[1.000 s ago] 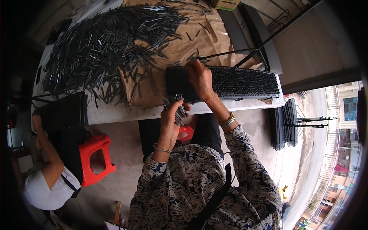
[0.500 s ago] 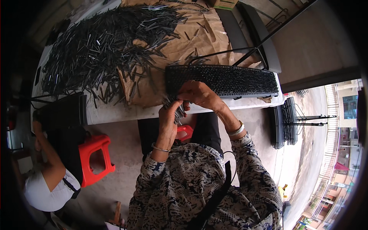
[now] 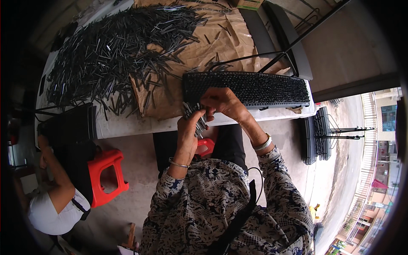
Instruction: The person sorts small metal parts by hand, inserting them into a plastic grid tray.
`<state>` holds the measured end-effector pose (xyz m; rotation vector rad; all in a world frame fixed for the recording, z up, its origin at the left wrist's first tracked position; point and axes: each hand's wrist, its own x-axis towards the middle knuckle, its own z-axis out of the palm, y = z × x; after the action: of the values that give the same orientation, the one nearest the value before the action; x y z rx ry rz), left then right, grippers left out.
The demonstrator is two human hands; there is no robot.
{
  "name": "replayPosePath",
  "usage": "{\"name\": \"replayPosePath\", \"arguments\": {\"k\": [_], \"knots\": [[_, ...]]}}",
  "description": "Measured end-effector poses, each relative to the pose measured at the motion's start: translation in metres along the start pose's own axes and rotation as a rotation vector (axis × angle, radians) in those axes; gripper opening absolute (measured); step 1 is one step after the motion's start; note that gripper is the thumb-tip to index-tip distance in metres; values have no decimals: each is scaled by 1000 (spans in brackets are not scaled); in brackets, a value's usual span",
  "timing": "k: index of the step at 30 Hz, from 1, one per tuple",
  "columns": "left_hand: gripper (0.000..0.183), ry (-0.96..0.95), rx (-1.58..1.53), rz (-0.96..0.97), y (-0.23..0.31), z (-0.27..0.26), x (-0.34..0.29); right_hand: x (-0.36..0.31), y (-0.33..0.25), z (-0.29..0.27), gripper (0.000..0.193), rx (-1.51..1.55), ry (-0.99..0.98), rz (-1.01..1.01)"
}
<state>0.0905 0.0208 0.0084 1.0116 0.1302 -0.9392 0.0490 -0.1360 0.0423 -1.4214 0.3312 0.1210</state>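
A bundle of thin dark strips [image 3: 201,126] is gripped in my left hand [image 3: 186,129], its thumb lying across them. My right hand [image 3: 227,104] is just to the right, fingers drawn together in a pinch over the near left part of a long black perforated tray [image 3: 272,90]. What those fingertips hold, if anything, is hidden. Small dark pieces stand densely over most of the tray, while its left end looks smoother. Behind and to the left, a large loose heap of similar dark strips [image 3: 114,55] covers much of the table.
Brown paper [image 3: 225,38] lies under part of the heap on the white-covered table [image 3: 127,128]. A black metal frame [image 3: 272,63] rises behind the tray. At the left, another person [image 3: 59,191] works near a red stool [image 3: 106,178]. Black racks [image 3: 316,136] stand at the right.
My right hand has shifted slightly left over the tray's edge. My left hand stays almost in place, with the bundle turned a little and showing more clearly.
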Motion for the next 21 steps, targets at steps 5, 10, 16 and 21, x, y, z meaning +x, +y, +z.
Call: {"name": "replayPosePath", "arguments": {"k": [5, 10, 16, 21], "knots": [[22, 9, -116, -71, 0, -1, 0, 7, 0, -14, 9, -129, 226, -213], [20, -2, -177, -120, -7, -1, 5, 19, 0, -21, 9, -245, 413, -334], [17, 23, -175, -127, -5, 0, 3, 43, 12, -24, 7, -148, 563, -468], [17, -3, -189, -140, -11, -7, 4, 51, 14, -26, 10, -405, 565, -458]]}}
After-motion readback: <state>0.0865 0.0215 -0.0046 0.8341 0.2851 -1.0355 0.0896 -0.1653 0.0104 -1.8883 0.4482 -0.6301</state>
